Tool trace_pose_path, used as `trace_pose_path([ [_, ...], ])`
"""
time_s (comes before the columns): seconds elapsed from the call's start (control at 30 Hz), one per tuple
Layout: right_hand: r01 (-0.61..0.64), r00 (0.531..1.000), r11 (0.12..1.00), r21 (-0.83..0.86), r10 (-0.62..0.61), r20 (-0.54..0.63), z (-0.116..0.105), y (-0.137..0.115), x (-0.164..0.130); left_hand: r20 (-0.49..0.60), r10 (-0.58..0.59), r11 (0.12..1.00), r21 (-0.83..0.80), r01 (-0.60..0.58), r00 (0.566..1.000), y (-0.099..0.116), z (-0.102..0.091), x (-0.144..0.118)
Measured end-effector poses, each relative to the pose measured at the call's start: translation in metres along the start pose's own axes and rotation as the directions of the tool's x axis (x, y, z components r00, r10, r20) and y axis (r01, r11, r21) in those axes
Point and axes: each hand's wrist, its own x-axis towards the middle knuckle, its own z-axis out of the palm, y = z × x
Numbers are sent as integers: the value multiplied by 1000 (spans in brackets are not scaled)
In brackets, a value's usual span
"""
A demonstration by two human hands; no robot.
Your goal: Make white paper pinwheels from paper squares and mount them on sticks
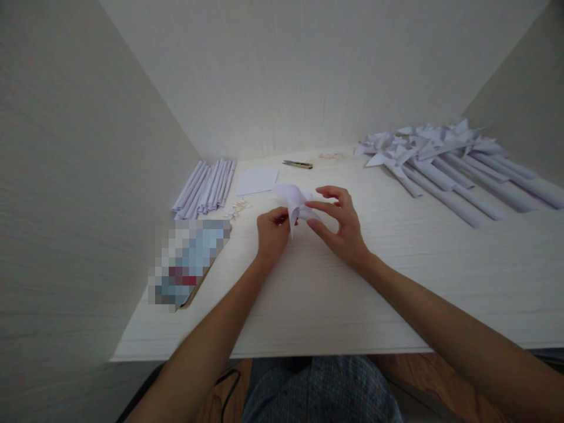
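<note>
A white paper pinwheel (291, 195) with curled blades is held up over the middle of the table. My left hand (273, 235) is closed around its lower left side, the fingertips partly hidden behind a blade. From the right, my right hand (341, 226) reaches in with its fingers apart. Its index fingertip touches the paper near the pinwheel's centre, and the thumb is close beneath. Whether anything small lies between those fingers cannot be seen.
Rolled paper sticks (206, 187) lie at the left, beside a stack of paper squares (258, 181) and small white pieces (238, 207). Yellow-handled thread snips (298, 165) lie at the back. Pinwheels on paper sticks (440, 158) are piled at right. A blurred-out phone (196, 264) rests front left.
</note>
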Motion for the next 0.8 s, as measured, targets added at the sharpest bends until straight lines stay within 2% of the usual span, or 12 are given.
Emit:
trace_pose_path([
  [0.37, 41, 999, 997, -66, -40, 11, 4, 3, -3, 70, 53, 995, 81, -59, 996, 9, -2, -7],
  [0.57, 59, 998, 997, -55, -60, -10, 6, 7, -4, 116, 75, 997, 16, -78, 990, 4, -3, -6],
  [0.7, 50, 999, 998, -34, -50, 2, 3, 3, -4, 71, 80, 996, -31, -78, 994, -2, -2, -4],
  [0.8, 13, 1000, 1000, 23, -12, -23, -1, -1, -2, 86, 74, 997, -26, -72, 994, -2, -2, -2],
])
